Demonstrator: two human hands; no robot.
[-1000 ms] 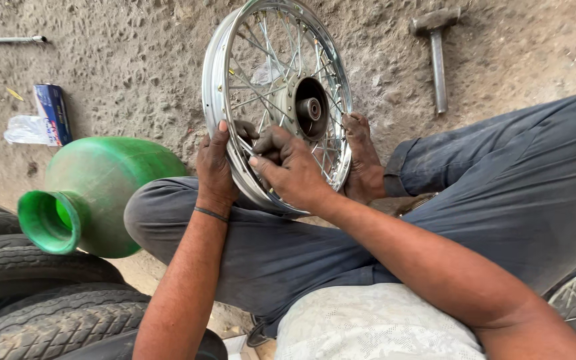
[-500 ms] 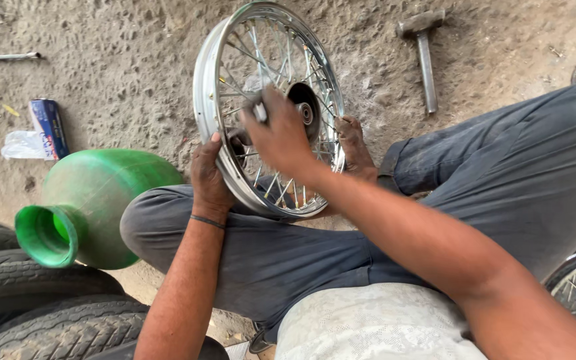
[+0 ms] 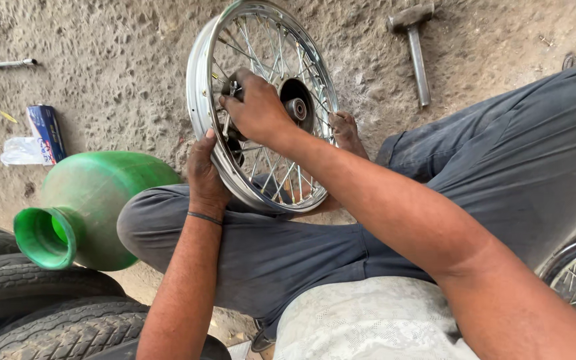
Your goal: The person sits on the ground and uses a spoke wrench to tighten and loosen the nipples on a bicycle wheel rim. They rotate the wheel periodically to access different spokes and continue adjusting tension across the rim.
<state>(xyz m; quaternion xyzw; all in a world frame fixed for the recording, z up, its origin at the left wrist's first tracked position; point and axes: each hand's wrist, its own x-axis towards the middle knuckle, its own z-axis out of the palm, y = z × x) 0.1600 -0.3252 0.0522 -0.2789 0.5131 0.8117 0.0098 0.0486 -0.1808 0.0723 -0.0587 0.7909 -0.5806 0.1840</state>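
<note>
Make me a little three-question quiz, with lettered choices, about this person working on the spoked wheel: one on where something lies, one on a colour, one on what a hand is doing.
1. Where does the hammer lie?
A. On the ground beyond the wheel
B. Inside the pot
C. On the person's lap

2. What colour is the big plastic pot?
A. Red
B. Green
C. Blue

3. What is the left hand doing?
A. Resting flat on the ground
B. Lifting the hammer
C. Gripping the wheel's rim

Answers:
1. A: the hammer rests on the rough ground at the top, past the spoked wheel.
2. B: the pot, lying on its side beside the person's knee, is green all over.
3. C: the left hand clasps the lower rim, while the right hand works a small tool among the spokes.
</note>
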